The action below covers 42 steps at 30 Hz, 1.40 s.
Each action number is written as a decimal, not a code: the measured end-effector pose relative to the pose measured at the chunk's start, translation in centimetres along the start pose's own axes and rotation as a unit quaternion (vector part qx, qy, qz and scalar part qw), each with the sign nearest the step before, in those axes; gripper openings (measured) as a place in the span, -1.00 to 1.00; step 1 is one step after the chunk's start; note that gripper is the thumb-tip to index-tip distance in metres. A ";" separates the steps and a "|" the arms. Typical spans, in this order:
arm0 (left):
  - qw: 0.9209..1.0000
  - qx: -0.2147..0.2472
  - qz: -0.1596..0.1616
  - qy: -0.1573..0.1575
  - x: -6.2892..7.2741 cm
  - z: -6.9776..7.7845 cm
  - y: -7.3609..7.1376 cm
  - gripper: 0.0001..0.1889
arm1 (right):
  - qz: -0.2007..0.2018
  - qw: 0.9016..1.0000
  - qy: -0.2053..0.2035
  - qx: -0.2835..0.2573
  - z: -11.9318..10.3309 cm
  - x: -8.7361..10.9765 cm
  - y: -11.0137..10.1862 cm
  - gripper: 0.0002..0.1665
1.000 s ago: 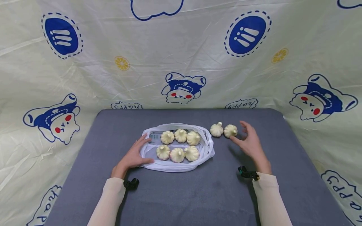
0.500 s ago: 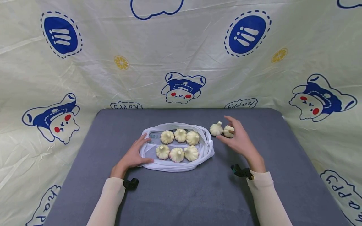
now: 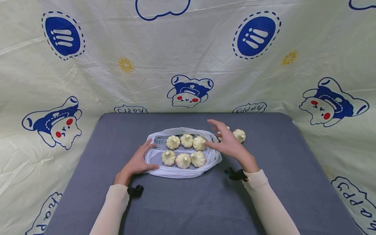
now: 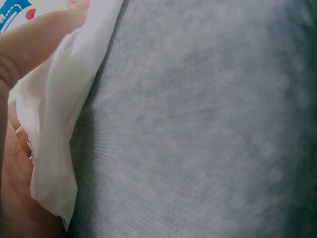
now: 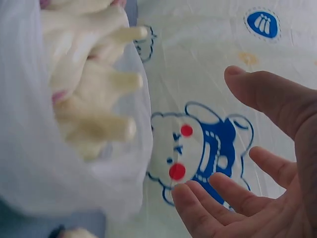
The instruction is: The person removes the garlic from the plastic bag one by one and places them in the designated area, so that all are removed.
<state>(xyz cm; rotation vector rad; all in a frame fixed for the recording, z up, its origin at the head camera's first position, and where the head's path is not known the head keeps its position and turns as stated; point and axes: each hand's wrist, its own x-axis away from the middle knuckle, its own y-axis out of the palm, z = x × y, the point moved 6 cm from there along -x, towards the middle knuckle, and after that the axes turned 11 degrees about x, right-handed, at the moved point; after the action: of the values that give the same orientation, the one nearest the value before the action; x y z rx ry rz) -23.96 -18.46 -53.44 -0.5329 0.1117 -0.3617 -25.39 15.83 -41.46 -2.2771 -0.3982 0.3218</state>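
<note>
A white plastic bag (image 3: 182, 173) lies spread open on the table with several garlic bulbs (image 3: 183, 161) in two rows inside. My left hand (image 3: 137, 162) holds the bag's left end, fingers and thumb spread along the rim. In the left wrist view the bag's plastic (image 4: 54, 119) hangs beside the thumb and palm. My right hand (image 3: 227, 142) hovers over the bag's right rim, thumb towards the bulbs. Its fingers (image 5: 237, 196) are spread and hold nothing. Outside the bag, one garlic bulb (image 3: 239, 135) sits to the right. Another beside it is mostly hidden behind the right hand.
Grey cloth covers the table (image 3: 188, 205). A pale printed sheet (image 3: 188, 49) hangs behind it and at both sides. Black wrist cameras are worn on the left wrist (image 3: 135, 191) and the right wrist (image 3: 235, 174).
My right hand has moved left, from beside the two loose garlic bulbs to over the bag's right rim. Both bulbs stay in place. The left hand has kept its place on the bag.
</note>
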 end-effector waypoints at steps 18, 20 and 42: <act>1.000 -0.006 0.002 -0.007 0.0 -0.3 0.0 -0.01 | -0.123 0.990 -0.074 0.002 -4.9 -2.0 7.5 -0.07; 1.000 -0.007 0.002 -0.008 0.0 -0.3 0.0 -0.01 | -0.134 0.988 -0.073 0.000 -5.2 -2.2 8.1 -0.08; 1.000 -0.007 0.005 0.000 0.0 -0.1 0.0 -0.02 | -0.229 0.964 -0.121 0.064 -6.0 -4.1 13.0 -0.26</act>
<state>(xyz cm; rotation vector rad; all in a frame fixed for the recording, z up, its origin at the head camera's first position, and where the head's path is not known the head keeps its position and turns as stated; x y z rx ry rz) -23.99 -18.56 -53.53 -0.5466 0.1176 -0.3521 -24.66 1.96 -46.75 -1.9527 -0.9805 0.3742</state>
